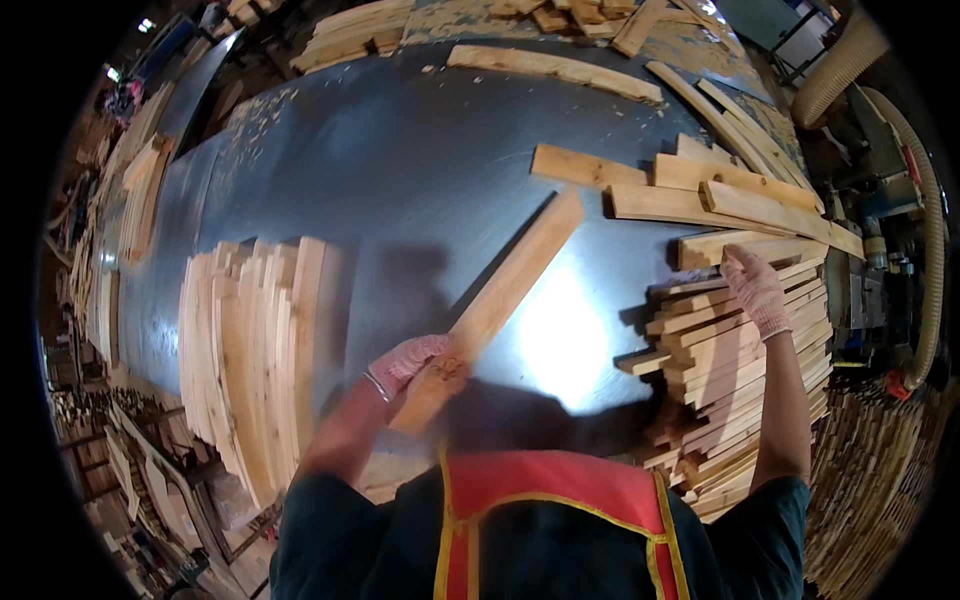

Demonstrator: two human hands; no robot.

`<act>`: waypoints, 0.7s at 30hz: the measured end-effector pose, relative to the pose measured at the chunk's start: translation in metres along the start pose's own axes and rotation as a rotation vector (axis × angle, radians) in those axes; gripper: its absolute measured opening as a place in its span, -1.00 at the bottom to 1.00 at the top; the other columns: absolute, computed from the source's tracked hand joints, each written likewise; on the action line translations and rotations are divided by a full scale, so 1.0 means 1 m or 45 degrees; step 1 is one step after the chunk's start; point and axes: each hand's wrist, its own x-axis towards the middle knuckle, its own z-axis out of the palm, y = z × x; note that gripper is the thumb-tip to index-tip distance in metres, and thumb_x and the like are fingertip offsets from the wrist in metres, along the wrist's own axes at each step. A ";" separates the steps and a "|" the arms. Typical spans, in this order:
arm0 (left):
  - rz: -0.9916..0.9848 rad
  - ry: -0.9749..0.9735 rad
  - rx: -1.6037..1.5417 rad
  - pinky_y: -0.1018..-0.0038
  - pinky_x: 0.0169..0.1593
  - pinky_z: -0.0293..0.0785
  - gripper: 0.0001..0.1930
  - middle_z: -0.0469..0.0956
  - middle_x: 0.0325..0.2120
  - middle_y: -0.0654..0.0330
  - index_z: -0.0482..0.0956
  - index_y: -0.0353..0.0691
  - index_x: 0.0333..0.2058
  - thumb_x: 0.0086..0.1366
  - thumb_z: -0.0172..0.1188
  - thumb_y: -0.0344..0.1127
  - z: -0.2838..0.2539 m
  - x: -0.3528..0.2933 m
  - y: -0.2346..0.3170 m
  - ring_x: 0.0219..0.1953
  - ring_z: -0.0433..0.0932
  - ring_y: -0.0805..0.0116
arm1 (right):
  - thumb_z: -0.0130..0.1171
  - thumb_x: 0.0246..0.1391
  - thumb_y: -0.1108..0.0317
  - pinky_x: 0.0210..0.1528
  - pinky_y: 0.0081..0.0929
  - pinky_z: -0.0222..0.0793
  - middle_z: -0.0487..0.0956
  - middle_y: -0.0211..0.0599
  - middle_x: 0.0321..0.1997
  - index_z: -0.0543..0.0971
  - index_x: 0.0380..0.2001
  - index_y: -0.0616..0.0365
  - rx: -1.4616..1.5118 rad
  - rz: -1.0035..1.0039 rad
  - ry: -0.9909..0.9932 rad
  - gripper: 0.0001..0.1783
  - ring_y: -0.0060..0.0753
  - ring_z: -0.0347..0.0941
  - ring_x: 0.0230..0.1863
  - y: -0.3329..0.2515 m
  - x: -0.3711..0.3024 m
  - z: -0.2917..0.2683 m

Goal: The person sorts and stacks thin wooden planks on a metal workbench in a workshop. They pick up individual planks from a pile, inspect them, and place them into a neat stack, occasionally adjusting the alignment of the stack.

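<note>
My left hand point(406, 364), in a pale knitted glove, grips a wooden board point(518, 268) near its close end. The board slants away to the right over the dark tabletop point(390, 180), with a knot beside my fingers. On the right, my gloved right hand point(757, 288) has its fingers bent over the edge of another wooden board point(703, 250). That board lies at the far end of a long stack of boards point(735, 365), and my palm hides part of it.
Upright boards point(255, 350) stand in a row on the left. Several loose boards point(690, 200) overlap at the far right, and one long board point(555, 70) lies at the back. Machinery with a ribbed hose point(930, 250) stands beyond the right edge. Wood chips dot the far tabletop.
</note>
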 end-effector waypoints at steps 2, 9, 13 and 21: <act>0.004 -0.113 -0.310 0.32 0.05 0.62 -0.47 0.67 -0.13 0.10 0.60 -0.31 0.11 0.24 0.42 -0.13 0.014 -0.022 -0.023 -0.10 0.68 0.22 | 0.28 0.32 0.45 0.18 -0.42 0.54 0.65 -0.07 0.19 0.57 0.24 0.31 0.235 -0.088 -0.005 -0.55 -0.33 0.60 0.12 -0.061 -0.025 0.034; 0.568 0.844 1.188 0.17 0.15 0.55 -0.52 0.67 -0.02 -0.05 0.60 -0.18 0.14 0.23 0.22 -0.24 0.000 -0.082 -0.053 0.05 0.64 -0.07 | 0.32 0.27 0.00 0.26 -0.22 0.52 0.67 0.00 0.18 0.63 0.21 0.16 -0.138 -0.116 -0.412 -0.41 -0.02 0.61 0.16 -0.212 -0.093 0.104; 0.577 1.553 2.148 -0.04 0.47 0.19 -0.37 0.41 0.34 -0.08 0.55 -0.16 0.26 0.16 0.31 -0.28 -0.068 -0.150 -0.096 0.42 0.29 -0.16 | 0.26 0.30 -0.05 0.32 -0.15 0.45 0.69 0.04 0.12 0.65 0.20 0.11 -0.204 -0.218 -0.404 -0.43 0.11 0.59 0.18 -0.201 -0.095 0.110; -0.246 2.116 2.189 0.05 0.58 0.02 0.04 0.13 0.54 0.05 0.10 -0.07 0.55 0.14 0.43 -0.15 -0.125 -0.192 -0.126 0.57 0.07 -0.05 | 0.33 0.21 0.05 0.46 -0.14 0.27 0.52 -0.08 0.37 0.45 0.39 -0.01 -0.684 -0.183 -0.244 -0.28 0.00 0.42 0.40 -0.148 0.003 0.082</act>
